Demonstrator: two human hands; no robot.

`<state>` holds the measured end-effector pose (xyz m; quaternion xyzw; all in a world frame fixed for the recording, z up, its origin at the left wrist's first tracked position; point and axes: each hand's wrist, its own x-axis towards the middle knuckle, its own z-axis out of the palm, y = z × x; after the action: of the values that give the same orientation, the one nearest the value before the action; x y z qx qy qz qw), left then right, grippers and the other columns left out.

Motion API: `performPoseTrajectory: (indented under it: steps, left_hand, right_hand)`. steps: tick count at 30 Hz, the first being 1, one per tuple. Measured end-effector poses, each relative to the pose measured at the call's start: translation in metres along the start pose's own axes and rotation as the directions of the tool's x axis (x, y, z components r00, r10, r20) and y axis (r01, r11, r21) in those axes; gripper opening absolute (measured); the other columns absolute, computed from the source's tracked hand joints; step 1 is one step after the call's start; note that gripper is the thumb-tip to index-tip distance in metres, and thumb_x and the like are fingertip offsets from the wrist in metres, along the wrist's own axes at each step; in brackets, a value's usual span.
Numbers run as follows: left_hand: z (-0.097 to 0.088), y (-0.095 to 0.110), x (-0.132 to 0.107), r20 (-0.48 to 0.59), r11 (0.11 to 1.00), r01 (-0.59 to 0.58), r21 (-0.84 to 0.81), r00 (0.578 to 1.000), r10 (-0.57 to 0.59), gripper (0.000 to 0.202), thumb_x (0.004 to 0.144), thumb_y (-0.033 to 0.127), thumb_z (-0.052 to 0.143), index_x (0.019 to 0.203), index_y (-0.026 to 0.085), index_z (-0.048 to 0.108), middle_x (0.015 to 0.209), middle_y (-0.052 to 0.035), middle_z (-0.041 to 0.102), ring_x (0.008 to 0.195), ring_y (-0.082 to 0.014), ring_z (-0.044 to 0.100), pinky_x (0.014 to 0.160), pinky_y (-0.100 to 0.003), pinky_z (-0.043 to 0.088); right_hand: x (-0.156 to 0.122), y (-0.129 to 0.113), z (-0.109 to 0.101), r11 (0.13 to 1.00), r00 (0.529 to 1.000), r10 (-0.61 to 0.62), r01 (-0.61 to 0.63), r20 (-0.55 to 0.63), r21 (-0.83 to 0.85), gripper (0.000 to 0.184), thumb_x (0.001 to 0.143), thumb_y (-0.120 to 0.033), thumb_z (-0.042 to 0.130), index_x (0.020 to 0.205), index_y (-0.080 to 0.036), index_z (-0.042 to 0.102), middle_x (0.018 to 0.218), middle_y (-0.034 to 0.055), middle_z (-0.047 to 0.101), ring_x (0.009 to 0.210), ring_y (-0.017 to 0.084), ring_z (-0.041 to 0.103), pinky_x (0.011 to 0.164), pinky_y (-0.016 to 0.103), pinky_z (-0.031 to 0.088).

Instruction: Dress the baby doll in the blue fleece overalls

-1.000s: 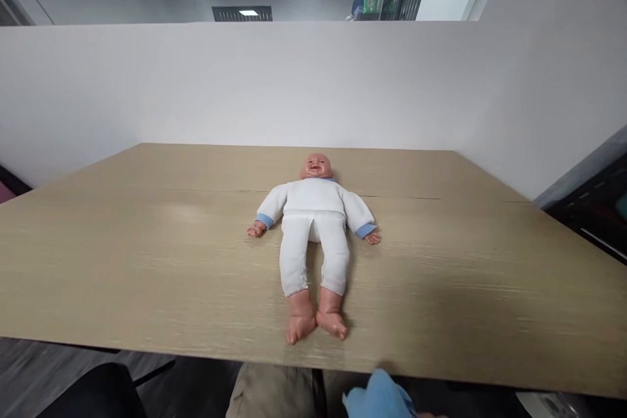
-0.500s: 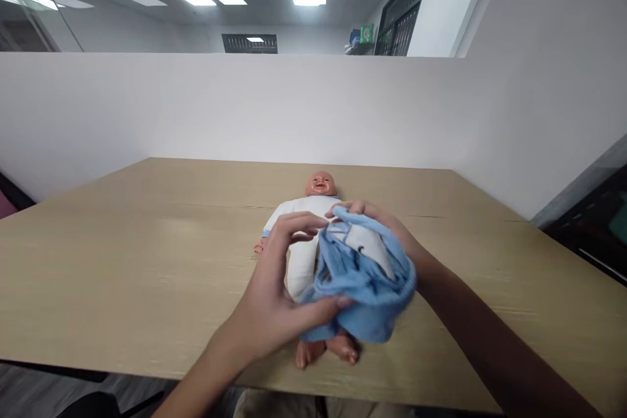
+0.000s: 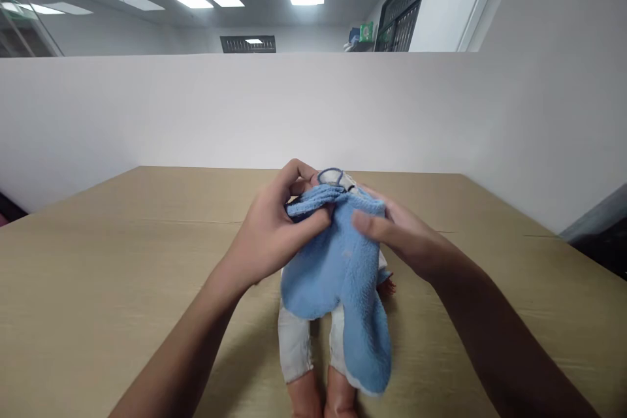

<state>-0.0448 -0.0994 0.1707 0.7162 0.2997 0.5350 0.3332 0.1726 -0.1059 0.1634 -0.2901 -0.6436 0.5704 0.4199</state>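
Note:
A blue fleece baby hat [image 3: 318, 268] with a white patch hangs from both hands above the doll, one long flap dangling at its right. My left hand [image 3: 274, 222] is closed on the gathered upper edge, thumb in front and fingers behind. At the other side of that edge, my right hand [image 3: 404, 228] grips the fabric with its thumb in front; its fingers are mostly hidden behind. Beneath lies a baby doll [image 3: 294, 343] in white clothes on its back, legs toward me. The hat and my hands hide its head and most of its torso.
The doll rests on a wide tan table [image 3: 122, 287]. A white partition wall [image 3: 235, 111] stands along the table's far side, and another wall closes in on the right. A dark object [image 3: 605, 245] is beyond the right edge.
Both hands have raised the hat away from me, and it has gone from a crumpled bundle to hanging down. The doll appears nearer, its head now covered from view.

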Motion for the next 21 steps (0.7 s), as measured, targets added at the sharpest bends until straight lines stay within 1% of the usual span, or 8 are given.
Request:
performPoseTrajectory:
  steps: [3, 5, 8, 11, 14, 17, 19, 21]
  left_hand:
    - [0.002, -0.001, 0.013, 0.022, 1.0, -0.012, 0.003, 1.0, 0.012, 0.013, 0.091, 0.022, 0.077, 0.096, 0.022, 0.064, 0.081, 0.0012, 0.065, 0.075, -0.0168, 0.059, 0.067, -0.027, 0.04]
    - [0.002, -0.001, 0.018, 0.058, 0.998, -0.026, 0.055, 0.998, 0.023, 0.012, 0.092, 0.023, 0.075, 0.093, 0.021, 0.064, 0.078, 0.002, 0.063, 0.073, -0.0156, 0.057, 0.066, -0.027, 0.04]
    - [-0.005, -0.003, 0.023, 0.116, 0.984, -0.037, 0.173, 0.993, 0.017, 0.01, 0.091, 0.02, 0.072, 0.093, 0.021, 0.062, 0.076, 0.0035, 0.058, 0.071, -0.0142, 0.052, 0.064, -0.027, 0.038]
    - [-0.019, -0.008, 0.026, 0.104, 0.927, -0.067, 0.37, 0.994, 0.031, 0.008, 0.091, 0.019, 0.068, 0.096, 0.022, 0.063, 0.083, 0.0029, 0.061, 0.077, -0.0163, 0.054, 0.068, -0.029, 0.04]
    - [-0.029, -0.014, 0.028, 0.023, 0.836, -0.101, 0.539, 0.994, 0.105, 0.022, 0.092, 0.022, 0.066, 0.113, 0.025, 0.068, 0.112, -0.0021, 0.071, 0.107, -0.0249, 0.061, 0.086, -0.036, 0.049]
    - [-0.026, -0.012, 0.024, -0.017, 0.844, -0.146, 0.516, 0.983, 0.18, 0.036, 0.1, 0.031, 0.06, 0.135, 0.028, 0.065, 0.144, -0.0051, 0.065, 0.134, -0.0309, 0.053, 0.11, -0.046, 0.048]
    - [-0.014, -0.005, 0.017, 0.019, 0.893, -0.183, 0.412, 0.981, 0.193, 0.034, 0.105, 0.039, 0.058, 0.136, 0.028, 0.064, 0.145, -0.0061, 0.065, 0.136, -0.0314, 0.054, 0.117, -0.049, 0.045]
    - [0.001, 0.004, 0.008, 0.065, 0.928, -0.202, 0.312, 0.979, 0.192, 0.034, 0.103, 0.048, 0.067, 0.129, 0.027, 0.066, 0.136, -0.0065, 0.069, 0.129, -0.0317, 0.06, 0.113, -0.048, 0.05]
  right_hand:
    - [0.002, 0.001, -0.013, 0.989, 0.997, -0.023, 0.011, -0.076, -0.15, 0.067, 0.09, -0.045, 0.089, 0.149, -0.027, 0.065, 0.135, 0.0075, 0.078, 0.125, 0.032, 0.073, 0.107, 0.046, 0.062]
    - [0.004, 0.003, -0.021, 0.978, 0.981, -0.101, 0.067, -0.166, -0.199, 0.066, 0.088, -0.042, 0.092, 0.148, -0.027, 0.067, 0.137, 0.0075, 0.078, 0.13, 0.034, 0.072, 0.112, 0.049, 0.061]
    - [0.005, 0.003, -0.03, 0.949, 0.931, -0.261, 0.199, -0.256, -0.244, 0.076, 0.081, -0.034, 0.097, 0.15, -0.028, 0.065, 0.15, 0.0068, 0.071, 0.143, 0.036, 0.063, 0.123, 0.052, 0.054]
    - [0.003, -0.004, -0.032, 0.903, 0.875, -0.391, 0.305, -0.285, -0.303, 0.077, 0.082, -0.029, 0.095, 0.152, -0.03, 0.063, 0.159, 0.005, 0.064, 0.153, 0.035, 0.055, 0.13, 0.051, 0.048]
    - [-0.003, -0.011, -0.026, 0.835, 0.811, -0.494, 0.342, -0.313, -0.432, 0.075, 0.085, -0.025, 0.092, 0.153, -0.032, 0.063, 0.157, 0.0035, 0.065, 0.153, 0.035, 0.054, 0.129, 0.052, 0.05]
    - [-0.006, -0.012, -0.01, 0.737, 0.706, -0.605, 0.322, -0.368, -0.595, 0.073, 0.085, -0.023, 0.091, 0.152, -0.034, 0.063, 0.153, 0.0027, 0.066, 0.147, 0.036, 0.059, 0.12, 0.052, 0.059]
    - [-0.007, -0.009, 0.005, 0.666, 0.638, -0.662, 0.261, -0.393, -0.699, 0.068, 0.085, -0.022, 0.089, 0.147, -0.036, 0.066, 0.146, 0.0035, 0.069, 0.135, 0.036, 0.066, 0.109, 0.051, 0.065]
    - [-0.008, -0.004, 0.02, 0.605, 0.615, -0.696, 0.224, -0.37, -0.764, 0.062, 0.085, -0.018, 0.086, 0.142, -0.035, 0.068, 0.138, 0.0059, 0.07, 0.123, 0.034, 0.071, 0.1, 0.051, 0.068]
